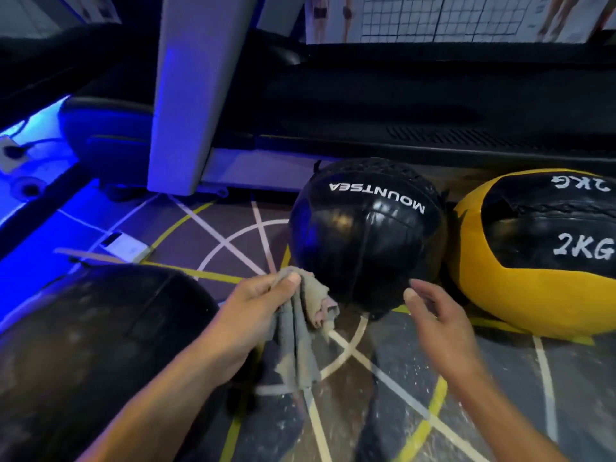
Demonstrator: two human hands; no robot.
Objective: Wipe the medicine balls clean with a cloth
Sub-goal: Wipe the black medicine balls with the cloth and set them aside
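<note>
Blue light washes the far left of the floor, which is dark and crossed with white and yellow lines. In the lower left sits a large dusty black ball, partly cut off by the frame edge and overlapped by the left forearm. Just to its right, the left hand grips a grey cloth, thumb pressed on top of the bunched fabric and fingers curled beneath it; the loose end of the cloth hangs down toward the floor. The bunched upper part of the cloth lies at the lower left side of a glossy black medicine ball printed with "MOUNTSEA" in white, and seems to touch it or very nearly so. That ball rests on the floor directly ahead of both hands, in front of the dark base of a machine with a pale upright post. The right hand is at the ball's lower right edge, fingers loosely spread and holding nothing, the thumb tip just beside the ball's surface; whether it touches cannot be told. Further right, touching or nearly touching the black ball, lies a yellow and black medicine ball marked "2KG" in white, running out of the frame.
</note>
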